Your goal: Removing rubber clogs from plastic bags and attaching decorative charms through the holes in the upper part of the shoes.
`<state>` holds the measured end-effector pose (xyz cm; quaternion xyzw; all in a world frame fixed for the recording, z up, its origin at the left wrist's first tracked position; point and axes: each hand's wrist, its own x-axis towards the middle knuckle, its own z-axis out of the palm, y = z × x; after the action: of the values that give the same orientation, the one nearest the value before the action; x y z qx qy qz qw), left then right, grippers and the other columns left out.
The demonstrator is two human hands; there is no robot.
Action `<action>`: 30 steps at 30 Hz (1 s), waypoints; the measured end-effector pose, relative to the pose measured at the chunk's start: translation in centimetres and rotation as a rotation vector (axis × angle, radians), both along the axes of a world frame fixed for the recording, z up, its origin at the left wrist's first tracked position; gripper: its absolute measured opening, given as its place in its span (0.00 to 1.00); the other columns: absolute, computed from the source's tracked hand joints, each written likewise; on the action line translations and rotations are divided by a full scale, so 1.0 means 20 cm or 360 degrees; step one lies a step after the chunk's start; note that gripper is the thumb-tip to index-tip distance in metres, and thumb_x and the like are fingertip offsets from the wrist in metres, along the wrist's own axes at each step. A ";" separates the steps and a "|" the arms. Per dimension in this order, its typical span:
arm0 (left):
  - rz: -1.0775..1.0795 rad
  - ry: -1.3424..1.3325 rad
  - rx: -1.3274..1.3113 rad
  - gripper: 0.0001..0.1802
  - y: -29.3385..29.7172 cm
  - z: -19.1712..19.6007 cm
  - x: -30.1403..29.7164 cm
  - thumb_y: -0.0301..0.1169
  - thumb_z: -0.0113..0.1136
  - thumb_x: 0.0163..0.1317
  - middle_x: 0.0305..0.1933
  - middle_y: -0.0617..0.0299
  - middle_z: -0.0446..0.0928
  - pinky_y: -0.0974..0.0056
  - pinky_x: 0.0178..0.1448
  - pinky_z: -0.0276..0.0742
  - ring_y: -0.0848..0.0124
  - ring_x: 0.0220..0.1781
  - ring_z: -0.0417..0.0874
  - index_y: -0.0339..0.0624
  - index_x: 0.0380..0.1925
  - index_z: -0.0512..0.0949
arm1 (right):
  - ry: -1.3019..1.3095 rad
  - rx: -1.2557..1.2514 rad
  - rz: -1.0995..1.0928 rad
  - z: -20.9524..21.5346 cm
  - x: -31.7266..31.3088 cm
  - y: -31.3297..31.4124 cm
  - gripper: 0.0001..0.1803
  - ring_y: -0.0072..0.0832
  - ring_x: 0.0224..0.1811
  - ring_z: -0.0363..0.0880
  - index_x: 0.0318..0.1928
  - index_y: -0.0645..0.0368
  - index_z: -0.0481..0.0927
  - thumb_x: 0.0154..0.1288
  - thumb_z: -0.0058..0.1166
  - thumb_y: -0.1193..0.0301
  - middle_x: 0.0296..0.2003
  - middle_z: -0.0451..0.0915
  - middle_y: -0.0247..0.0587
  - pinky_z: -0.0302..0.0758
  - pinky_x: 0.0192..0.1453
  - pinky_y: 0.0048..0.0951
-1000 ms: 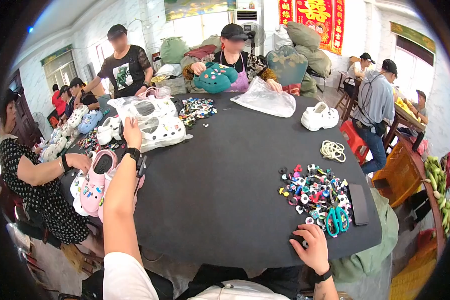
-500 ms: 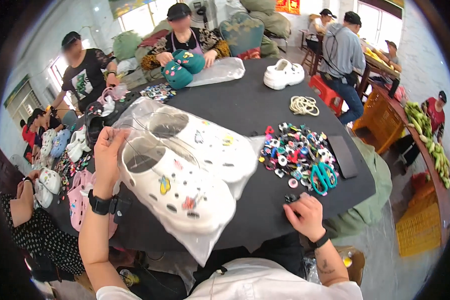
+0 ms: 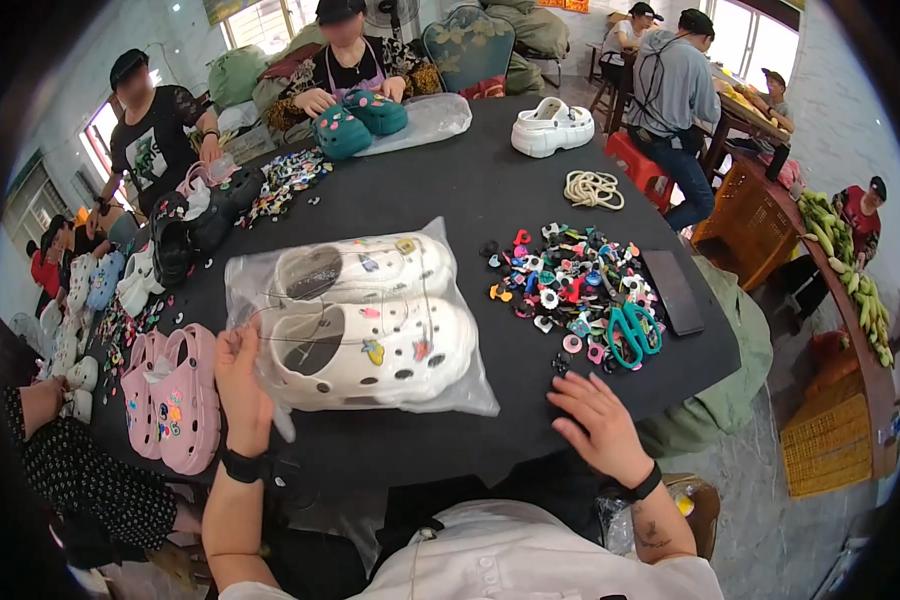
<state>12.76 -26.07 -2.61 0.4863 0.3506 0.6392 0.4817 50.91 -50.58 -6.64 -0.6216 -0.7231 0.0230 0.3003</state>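
Note:
A clear plastic bag (image 3: 260,290) holding a pair of white clogs (image 3: 380,345) with small charms lies on the black table (image 3: 490,190) in front of me. My left hand (image 3: 238,385) grips the bag's left end. Resting flat on the table near its front edge, my right hand (image 3: 598,420) has its fingers spread and holds nothing. Just beyond that hand lies a heap of small colourful charms (image 3: 570,285) with teal-handled scissors (image 3: 632,332).
A black phone (image 3: 672,292) lies right of the charms. Pink clogs (image 3: 175,395), black clogs (image 3: 195,225), teal clogs (image 3: 360,120), white clogs (image 3: 552,125) and a cord coil (image 3: 592,187) sit around the table. Other people sit at its far and left sides.
The bag of white clogs came from the far left of the table, was lifted toward me and now lies flat in front of me. My right hand stayed near the front edge.

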 end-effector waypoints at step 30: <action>-0.1414 -0.0099 -0.0543 0.12 -0.97 -0.25 0.49 0.21 0.68 0.58 0.40 0.59 0.82 0.66 0.45 0.80 0.71 0.38 0.84 0.33 0.41 0.78 | 0.2055 -0.0979 0.0649 -0.04 -0.47 -0.08 0.15 0.19 0.31 0.79 0.42 0.64 0.81 0.74 0.52 0.62 0.31 0.81 0.35 0.75 0.36 0.22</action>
<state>22.51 -45.41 -7.54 0.4837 0.1942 0.3188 0.7916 41.41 -52.19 -7.43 -0.3937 -0.4648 0.6404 0.4678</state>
